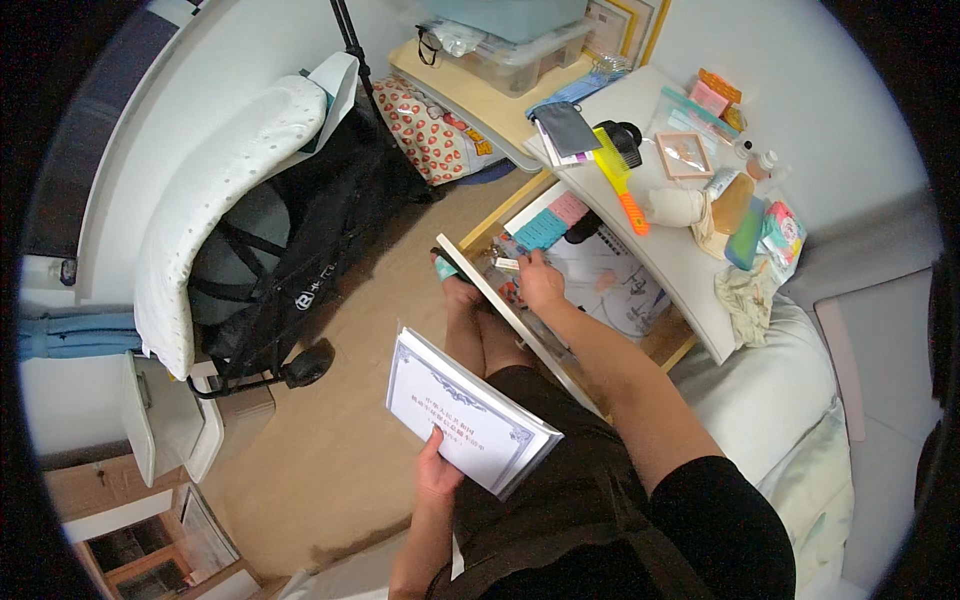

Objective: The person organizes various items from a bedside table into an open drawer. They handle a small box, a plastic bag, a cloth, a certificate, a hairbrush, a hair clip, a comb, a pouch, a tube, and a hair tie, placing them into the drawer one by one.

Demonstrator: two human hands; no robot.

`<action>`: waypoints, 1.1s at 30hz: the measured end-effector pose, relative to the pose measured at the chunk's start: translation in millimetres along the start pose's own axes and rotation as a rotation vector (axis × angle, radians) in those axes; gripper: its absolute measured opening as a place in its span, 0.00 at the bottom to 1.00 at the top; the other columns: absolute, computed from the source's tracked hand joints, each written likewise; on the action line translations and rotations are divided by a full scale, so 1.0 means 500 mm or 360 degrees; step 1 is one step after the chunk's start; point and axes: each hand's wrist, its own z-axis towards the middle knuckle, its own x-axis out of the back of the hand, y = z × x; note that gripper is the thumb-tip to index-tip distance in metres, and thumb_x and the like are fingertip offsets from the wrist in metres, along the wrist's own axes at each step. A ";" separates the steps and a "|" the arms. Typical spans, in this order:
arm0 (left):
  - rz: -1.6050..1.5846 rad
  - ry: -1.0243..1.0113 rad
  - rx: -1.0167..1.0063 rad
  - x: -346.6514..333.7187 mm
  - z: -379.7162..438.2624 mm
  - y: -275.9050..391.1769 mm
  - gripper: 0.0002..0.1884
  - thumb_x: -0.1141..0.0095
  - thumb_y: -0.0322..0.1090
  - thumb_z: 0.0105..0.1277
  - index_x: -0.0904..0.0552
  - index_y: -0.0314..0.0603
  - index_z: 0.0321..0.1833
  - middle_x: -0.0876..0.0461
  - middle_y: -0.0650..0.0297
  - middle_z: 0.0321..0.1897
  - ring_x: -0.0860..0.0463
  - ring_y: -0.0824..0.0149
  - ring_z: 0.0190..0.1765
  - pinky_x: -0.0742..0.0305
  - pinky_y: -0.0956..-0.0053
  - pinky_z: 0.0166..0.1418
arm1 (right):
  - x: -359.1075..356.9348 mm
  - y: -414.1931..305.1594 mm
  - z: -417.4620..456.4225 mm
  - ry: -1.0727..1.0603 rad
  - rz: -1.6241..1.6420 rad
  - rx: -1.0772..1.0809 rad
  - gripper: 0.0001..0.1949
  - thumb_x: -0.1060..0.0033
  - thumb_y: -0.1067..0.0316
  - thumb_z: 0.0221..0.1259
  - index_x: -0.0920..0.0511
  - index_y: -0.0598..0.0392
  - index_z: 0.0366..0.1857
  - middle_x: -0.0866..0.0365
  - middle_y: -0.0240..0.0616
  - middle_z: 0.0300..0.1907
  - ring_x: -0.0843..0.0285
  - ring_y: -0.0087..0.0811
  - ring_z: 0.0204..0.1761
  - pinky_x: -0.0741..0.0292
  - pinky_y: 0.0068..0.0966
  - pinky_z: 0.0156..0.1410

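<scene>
My left hand (pixel 437 469) grips a clear plastic sleeve of papers (pixel 472 420), its thumb across the front. The top sheet has a blue ornate border and printed writing. My right hand (pixel 540 281) reaches into a pulled-out drawer (pixel 517 326) with a white front. Its fingertips are beside a small white object (pixel 507 263); whether they hold it is unclear. Near that hand lie blue and pink label sheets (pixel 541 229), a dark object (pixel 583 226) and a large printed sheet (pixel 615 289) with drawings.
Above the drawer, a white desktop (pixel 679 262) carries a yellow-and-orange comb (pixel 621 180), a grey pouch (pixel 571 129), bottles and packets. A black stroller-like frame (pixel 300 247) with a white padded cushion (pixel 225 187) stands left. A strawberry-print bag (pixel 431 131) sits behind. Bedding (pixel 780 397) lies right.
</scene>
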 end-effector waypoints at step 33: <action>0.0021 0.0050 0.0009 0.021 0.022 0.001 0.25 0.53 0.44 0.62 0.37 0.40 0.59 0.30 0.58 0.55 0.32 0.56 0.57 0.40 0.58 0.61 | -0.076 0.079 0.008 0.0090 0.0781 -0.0410 0.26 0.37 0.63 0.41 0.29 0.61 0.48 0.27 0.52 0.40 0.27 0.46 0.42 0.30 0.34 0.50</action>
